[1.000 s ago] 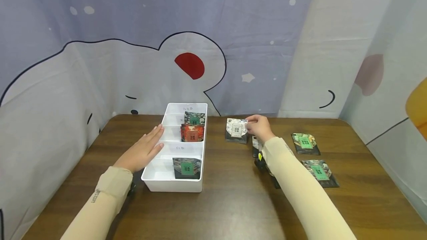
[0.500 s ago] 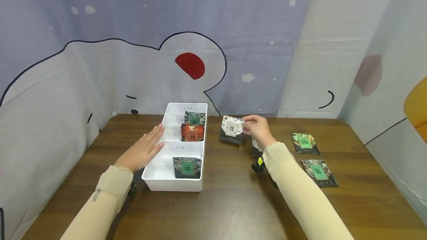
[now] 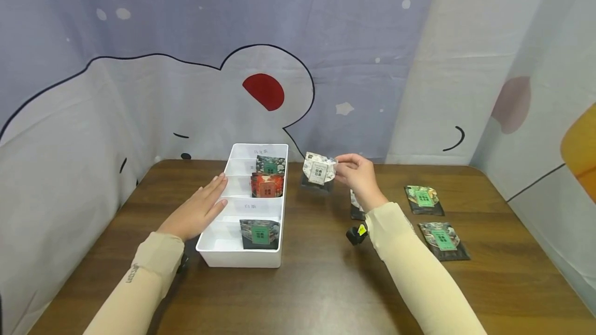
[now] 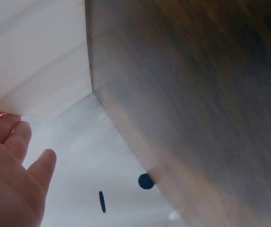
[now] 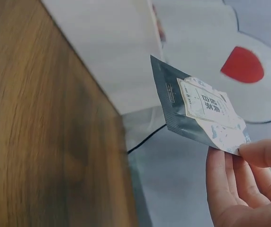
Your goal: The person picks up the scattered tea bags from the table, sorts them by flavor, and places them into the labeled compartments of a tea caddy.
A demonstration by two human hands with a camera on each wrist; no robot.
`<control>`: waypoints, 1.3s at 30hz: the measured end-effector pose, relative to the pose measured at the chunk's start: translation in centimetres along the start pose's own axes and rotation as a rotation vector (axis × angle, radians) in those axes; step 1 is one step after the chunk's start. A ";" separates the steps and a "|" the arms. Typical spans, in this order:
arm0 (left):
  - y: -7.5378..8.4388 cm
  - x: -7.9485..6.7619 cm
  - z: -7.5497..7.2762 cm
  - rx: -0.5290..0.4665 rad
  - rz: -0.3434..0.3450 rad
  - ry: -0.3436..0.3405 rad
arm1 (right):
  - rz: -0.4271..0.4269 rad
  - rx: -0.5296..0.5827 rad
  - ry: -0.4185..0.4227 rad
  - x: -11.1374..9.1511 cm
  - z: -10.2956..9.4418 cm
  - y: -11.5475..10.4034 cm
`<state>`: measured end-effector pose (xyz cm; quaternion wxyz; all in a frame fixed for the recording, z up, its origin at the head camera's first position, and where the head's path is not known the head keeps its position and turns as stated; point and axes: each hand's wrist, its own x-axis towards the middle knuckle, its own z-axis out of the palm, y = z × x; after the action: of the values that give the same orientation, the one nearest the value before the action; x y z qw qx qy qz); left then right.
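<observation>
My right hand (image 3: 358, 177) pinches a black-and-white tea sachet (image 3: 318, 172) by its right edge, between thumb and fingers. In the right wrist view the sachet (image 5: 197, 106) is raised off the table, its printed face and pale label showing. To its left stands a long white divided box (image 3: 239, 259). My left hand (image 3: 193, 212) lies along the box's left rim with straight fingers. Inside the box, a dark green tea sachet (image 3: 259, 234) is in the front compartment, red sachets (image 3: 267, 185) are farther back, and another green one (image 3: 270, 165) stands behind those.
On the brown table (image 3: 321, 293), two green-labelled sachets (image 3: 424, 198) lie at the right. Another black-and-white sachet (image 3: 356, 207) is partly hidden by the right forearm. A small black device (image 3: 356, 234) with a yellow mark sits under the right wrist. A patterned curtain (image 3: 344, 66) hangs behind the table.
My right hand has lifted the black-and-white sachet off the table and carried it left toward the box, tilting it. The left hand has stayed on the box's rim.
</observation>
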<state>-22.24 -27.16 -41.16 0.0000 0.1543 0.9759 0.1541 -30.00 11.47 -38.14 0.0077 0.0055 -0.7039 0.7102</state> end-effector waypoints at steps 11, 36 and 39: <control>0.0 0.0 0.0 -0.004 0.002 0.001 | -0.068 0.035 -0.021 -1.7 2.2 -1.4; 0.1 0.0 -0.1 -0.031 0.012 0.007 | -0.229 0.043 -0.146 -4.4 8.8 -2.7; 0.2 0.0 -0.1 -0.027 0.008 0.002 | -0.245 0.008 -0.169 -4.4 9.2 -2.1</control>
<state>-22.16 -27.06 -41.01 0.0006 0.1580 0.9731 0.1676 -25.63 2.22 -36.04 0.0352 0.1513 -0.6934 0.7036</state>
